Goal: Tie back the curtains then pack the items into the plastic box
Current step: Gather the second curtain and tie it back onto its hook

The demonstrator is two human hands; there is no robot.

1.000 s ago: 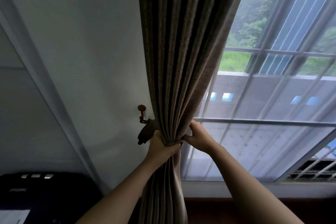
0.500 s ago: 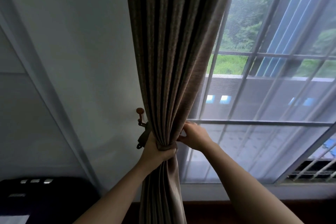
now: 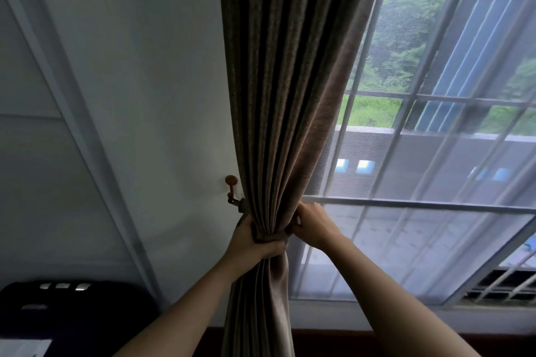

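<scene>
The brown curtain [image 3: 278,95] is gathered into a tight bunch beside the white wall [image 3: 139,66], just right of a small wooden hook [image 3: 231,182], and hangs in front of the window [image 3: 435,153]. The left hand [image 3: 252,243] is raised on an outstretched forearm and is clenched around the bunch from the left. The right hand [image 3: 311,224] is pressed against the bunch's right side, fingers curled onto the fabric, its forearm angled up from the lower right.

The curtain [image 3: 278,95] is plain taupe-brown with dark vertical fold shadows. The wall hook [image 3: 231,181] is reddish-brown, the wall [image 3: 130,66] white, the window bars [image 3: 406,206] pale grey.
</scene>
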